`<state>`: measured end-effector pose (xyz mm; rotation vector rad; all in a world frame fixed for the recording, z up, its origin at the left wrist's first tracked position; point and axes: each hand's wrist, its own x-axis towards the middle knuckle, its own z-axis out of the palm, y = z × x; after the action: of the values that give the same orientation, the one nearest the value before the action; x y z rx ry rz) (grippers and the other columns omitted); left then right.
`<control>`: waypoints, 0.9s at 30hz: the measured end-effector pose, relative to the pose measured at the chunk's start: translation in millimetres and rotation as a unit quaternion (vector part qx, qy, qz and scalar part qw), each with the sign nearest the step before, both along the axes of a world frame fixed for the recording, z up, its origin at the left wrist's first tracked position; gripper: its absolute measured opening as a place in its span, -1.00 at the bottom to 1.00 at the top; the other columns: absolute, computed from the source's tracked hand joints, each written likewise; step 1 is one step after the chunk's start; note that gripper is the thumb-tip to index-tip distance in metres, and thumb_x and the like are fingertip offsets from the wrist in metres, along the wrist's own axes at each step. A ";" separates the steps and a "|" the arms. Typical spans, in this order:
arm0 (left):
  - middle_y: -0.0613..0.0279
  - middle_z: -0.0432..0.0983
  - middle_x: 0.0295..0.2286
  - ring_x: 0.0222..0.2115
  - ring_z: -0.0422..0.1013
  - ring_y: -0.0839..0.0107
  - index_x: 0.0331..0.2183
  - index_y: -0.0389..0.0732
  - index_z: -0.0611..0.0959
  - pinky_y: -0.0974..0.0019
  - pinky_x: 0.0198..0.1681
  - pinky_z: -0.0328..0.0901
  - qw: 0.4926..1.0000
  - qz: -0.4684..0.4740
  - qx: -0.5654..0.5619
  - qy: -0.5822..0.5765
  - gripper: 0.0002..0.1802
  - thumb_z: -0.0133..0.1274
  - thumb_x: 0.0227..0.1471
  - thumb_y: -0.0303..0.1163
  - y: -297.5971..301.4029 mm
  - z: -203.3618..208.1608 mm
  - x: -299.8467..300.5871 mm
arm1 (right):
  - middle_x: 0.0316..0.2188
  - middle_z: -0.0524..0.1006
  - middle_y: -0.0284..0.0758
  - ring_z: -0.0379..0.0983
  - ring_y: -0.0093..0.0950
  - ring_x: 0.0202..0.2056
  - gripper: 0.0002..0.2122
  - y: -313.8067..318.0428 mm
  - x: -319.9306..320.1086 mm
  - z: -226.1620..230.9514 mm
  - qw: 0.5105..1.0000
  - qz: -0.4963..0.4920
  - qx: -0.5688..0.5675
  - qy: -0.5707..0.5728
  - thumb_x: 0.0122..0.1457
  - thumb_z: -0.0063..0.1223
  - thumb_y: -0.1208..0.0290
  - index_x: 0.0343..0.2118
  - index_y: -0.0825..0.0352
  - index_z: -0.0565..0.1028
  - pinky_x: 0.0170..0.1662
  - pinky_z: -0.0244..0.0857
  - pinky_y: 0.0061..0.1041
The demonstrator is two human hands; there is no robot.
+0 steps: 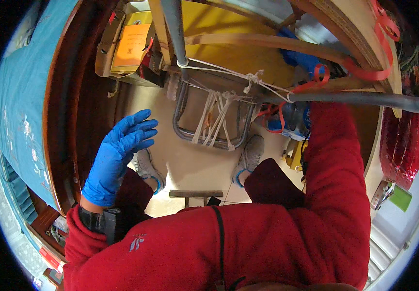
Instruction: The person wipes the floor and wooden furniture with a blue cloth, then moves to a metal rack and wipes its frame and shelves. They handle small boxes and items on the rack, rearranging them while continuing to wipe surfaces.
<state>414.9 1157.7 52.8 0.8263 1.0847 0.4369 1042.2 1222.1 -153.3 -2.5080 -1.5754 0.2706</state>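
My left hand (119,150), in a blue glove, is raised over the floor with nothing in it. Its fingers are apart and lightly bent. My right arm reaches forward under a grey metal tube (364,98). Beyond that tube, a blue gloved shape, apparently my right hand (299,57), shows among wooden bars (267,42); its fingers are mostly hidden, and I cannot see what they touch. White cord (254,80) is knotted and stretched between the grey tubes. More cord (214,119) is wound round a lower bent-tube frame (182,131) between my feet.
An open cardboard box (103,51) holding an orange packet (131,46) stands at far left. Along the left runs a wooden edge (56,104) beside blue cloth (18,116). Red ribbon (386,53) loops round the wood at right. A yellow object (294,154) lies near my right knee.
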 end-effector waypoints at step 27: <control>0.08 0.46 0.02 0.03 0.40 0.31 0.15 -0.27 0.41 0.30 0.08 0.29 0.997 -0.064 0.021 -0.038 -0.47 0.02 0.15 -0.37 -7.3 14.4 -4.8 | 0.03 0.49 -0.13 0.40 -0.14 0.02 -0.62 -48.9 -10.3 25.9 1.000 0.005 0.011 -0.017 0.28 -0.15 0.20 0.08 0.22 0.46 0.04 0.31 -0.25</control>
<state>410.1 1150.4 67.2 0.9042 0.9483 0.3815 1032.0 1173.2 -127.4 -2.5019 -1.5939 0.2119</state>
